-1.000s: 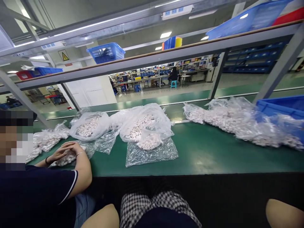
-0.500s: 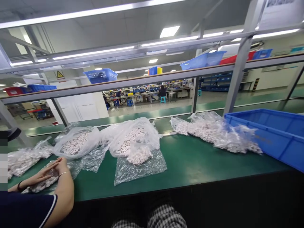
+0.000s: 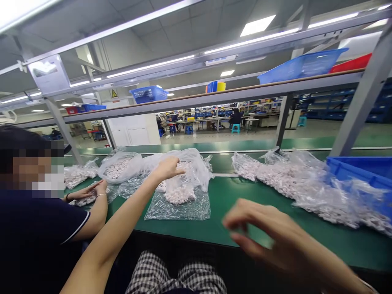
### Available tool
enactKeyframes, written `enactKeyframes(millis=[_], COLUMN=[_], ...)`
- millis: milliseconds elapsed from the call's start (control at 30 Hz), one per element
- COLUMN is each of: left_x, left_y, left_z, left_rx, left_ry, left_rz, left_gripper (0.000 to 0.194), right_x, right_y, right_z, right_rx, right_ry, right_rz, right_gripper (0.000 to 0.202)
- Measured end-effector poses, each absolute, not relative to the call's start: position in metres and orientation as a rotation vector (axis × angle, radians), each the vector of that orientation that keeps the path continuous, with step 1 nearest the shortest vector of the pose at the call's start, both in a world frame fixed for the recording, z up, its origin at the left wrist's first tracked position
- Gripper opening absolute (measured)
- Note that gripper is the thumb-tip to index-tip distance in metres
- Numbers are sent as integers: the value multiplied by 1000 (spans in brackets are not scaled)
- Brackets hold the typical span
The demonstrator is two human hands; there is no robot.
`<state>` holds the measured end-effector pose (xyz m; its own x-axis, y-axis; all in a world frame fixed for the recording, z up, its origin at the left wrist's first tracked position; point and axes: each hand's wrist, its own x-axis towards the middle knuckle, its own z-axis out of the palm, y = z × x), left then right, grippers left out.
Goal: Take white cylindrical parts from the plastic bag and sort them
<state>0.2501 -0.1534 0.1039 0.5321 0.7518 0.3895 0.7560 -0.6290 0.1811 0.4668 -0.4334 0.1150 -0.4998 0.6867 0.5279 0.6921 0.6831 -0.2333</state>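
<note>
1. Left hand point(image 3: 167, 168): extended over the worktop point(image 3: 245, 204), fingers curled and touching the open clear bag point(image 3: 183, 171) of small white parts.
2. Bag position: centre of the worktop, toward its far edge.
3. Right hand point(image 3: 269, 232): blurred, above the near edge, fingers loosely spread, holding nothing.
4. A co-worker's hands point(image 3: 88, 192) rest on a bag near the left end.

counter point(image 3: 245, 196): matt green, smooth | open bag point(image 3: 196, 171): clear crinkled plastic film, glossy | parts point(image 3: 179, 195): small, whitish, matt | bin point(image 3: 361, 171): blue plastic, smooth | frame post point(image 3: 358, 98): grey metal | shorts point(image 3: 171, 273): checked cloth
</note>
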Motion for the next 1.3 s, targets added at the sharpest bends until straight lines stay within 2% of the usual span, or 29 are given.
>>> enactKeyframes(millis=[100,233,300,433,567,667,800,1000,1067,1133,1233,1300], left_x=[267,267,257,230,209,199,189,187,188,188,192,199], left_y=[-140,-136,-133,-123,-110,-99,-85,-66,-65,-69,-80,-89], left_z=[105,115,121,132,140,142,139,120,112,103,96,96], left_rx=[-2758,-2752,-2732,-2688,-2696,-2754,-2905,-3093,-3166,-3240,-3365,-3412], left_ry=[-1391,-1423,-1463,-1577,-1699,-1775,-1832,-1806,-1767,-1727,-1532,-1312], left_rz=[-611,-637,-680,-807,-983,-1150,-1421,-1872,-1967,-2022,-2115,-2175], left_gripper=[24,15,14,11,8,9,11,7,8,10,11,11], right_x=[462,444,441,454,472,479,477,448,438,431,427,424], right_y=[-363,-270,-245,-225,-208,-191,-172,-152,-149,-148,-148,-149], right_z=[100,79,77,94,122,142,156,137,129,120,106,96], right_rx=[-1056,-1101,-1228,-1323,-1164,-1046,-960,-711,-605,-543,-577,-703], right_ry=[-2395,-2518,-2579,-2632,-2626,-2493,-2152,-1496,-1378,-1326,-1425,-1609], right_rz=[-296,-488,-566,-577,-531,-341,133,850,1024,1109,1107,1015], right_gripper=[25,64,59,17,19,26,31,22,31,45,39,48])
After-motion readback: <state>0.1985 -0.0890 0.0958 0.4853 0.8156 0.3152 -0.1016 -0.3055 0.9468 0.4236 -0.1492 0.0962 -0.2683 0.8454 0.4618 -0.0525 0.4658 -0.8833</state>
